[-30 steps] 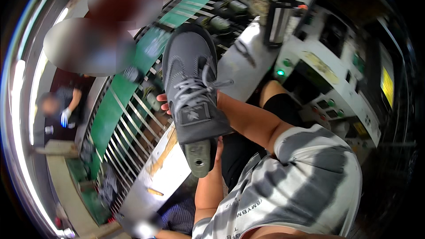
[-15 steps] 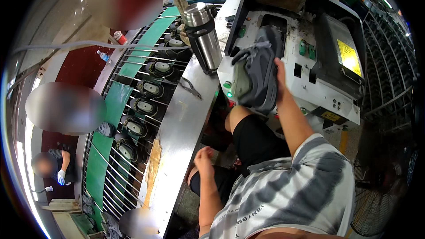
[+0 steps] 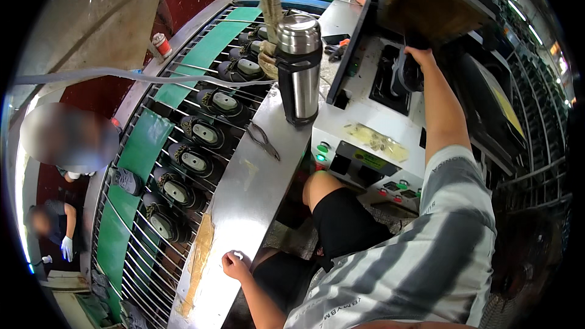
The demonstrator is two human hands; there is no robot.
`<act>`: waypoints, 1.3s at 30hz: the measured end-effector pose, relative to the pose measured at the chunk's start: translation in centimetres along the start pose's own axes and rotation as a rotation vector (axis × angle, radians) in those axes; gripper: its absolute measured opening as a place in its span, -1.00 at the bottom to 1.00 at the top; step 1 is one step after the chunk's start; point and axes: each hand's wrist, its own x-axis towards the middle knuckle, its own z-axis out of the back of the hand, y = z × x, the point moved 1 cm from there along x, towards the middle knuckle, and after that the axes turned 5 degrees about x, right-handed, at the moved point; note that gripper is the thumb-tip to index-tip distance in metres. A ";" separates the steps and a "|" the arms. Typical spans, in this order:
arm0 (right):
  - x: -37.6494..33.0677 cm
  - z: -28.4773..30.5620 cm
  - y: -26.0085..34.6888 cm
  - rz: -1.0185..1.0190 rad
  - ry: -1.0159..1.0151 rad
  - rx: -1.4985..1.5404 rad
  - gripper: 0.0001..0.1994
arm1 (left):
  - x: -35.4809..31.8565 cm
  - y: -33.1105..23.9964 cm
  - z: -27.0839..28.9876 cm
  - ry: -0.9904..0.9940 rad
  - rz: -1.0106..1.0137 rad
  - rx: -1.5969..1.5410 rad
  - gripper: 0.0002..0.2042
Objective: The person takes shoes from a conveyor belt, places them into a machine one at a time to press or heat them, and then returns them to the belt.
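Head view: right hand [image 3: 421,56] grips a dark-grey shoe [image 3: 400,77], long axis running up-frame, at the white metal machine's [image 3: 339,123] black recess [image 3: 382,92], upper right; loosely curled left hand [image 3: 234,266], contents indeterminable, lies well apart, lower centre.

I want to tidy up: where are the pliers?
In the head view, the pliers lie left of centre on the metal bench, below and left of the flask.

I watch through the left fisheye on the wearer's head, looking steeply down past the shirt [image 3: 396,262], close at the lower rim, and over the near long edge of the bench [image 3: 241,201], whose far end recedes upward.
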 end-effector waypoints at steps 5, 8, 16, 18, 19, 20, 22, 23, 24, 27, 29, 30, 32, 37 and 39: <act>-2.5 -6.3 -1.5 -0.184 0.087 -0.448 0.24 | -0.5 0.6 0.7 -0.083 0.005 -0.068 -0.77; -4.2 -4.1 -1.0 -0.178 0.124 -0.499 0.21 | -0.4 0.8 0.7 -0.069 -0.142 -0.012 -0.65; -9.5 -2.7 -3.5 0.075 0.110 -0.563 -0.13 | -0.3 0.4 -0.1 -0.043 -0.083 -0.040 -0.68; -12.5 -2.2 -5.2 0.313 0.120 -0.562 -0.22 | -0.2 -0.1 -0.2 -0.031 0.128 -0.115 -0.70; -13.5 -1.4 -6.9 0.422 0.128 -0.497 -0.26 | -0.1 -0.1 -0.3 -0.057 0.127 0.000 -0.75; -14.5 -0.3 -8.3 0.531 0.126 -0.425 -0.30 | 0.2 -0.7 -0.7 0.009 0.196 0.034 -0.77; -18.3 4.0 -8.2 0.570 0.196 -0.312 -0.38 | 0.5 -2.3 -1.5 0.131 0.344 0.105 -0.78; -19.7 5.9 -8.1 0.593 0.229 -0.254 -0.42 | 0.4 -1.8 -3.6 0.115 0.488 -0.256 -0.80; -19.5 7.8 -9.6 0.614 0.163 -0.270 -0.45 | -0.3 -2.2 -5.6 0.252 0.043 0.146 -0.84; -16.7 13.9 -15.5 0.634 0.004 -0.303 -0.52 | -4.3 -7.8 -13.2 0.724 -0.100 -0.109 -0.66; -15.0 17.7 -17.7 0.581 -0.081 -0.368 -0.50 | -7.4 -11.3 -19.1 0.930 0.345 -0.600 -0.39; -14.2 19.3 -18.6 0.533 -0.124 -0.434 -0.46 | -9.2 -14.3 -21.2 0.984 0.428 -0.742 -0.29; -13.0 21.8 -19.0 0.413 -0.160 -0.535 -0.37 | -11.6 -19.6 -24.7 0.974 0.560 -0.948 -0.20; -8.0 26.4 -19.6 0.107 -0.042 -0.597 -0.06 | -12.6 -24.9 -29.5 1.190 0.363 -1.004 -0.28; -5.6 27.4 -20.6 -0.016 0.028 -0.612 0.09 | -11.8 -22.6 -27.9 1.347 0.188 -0.779 -0.51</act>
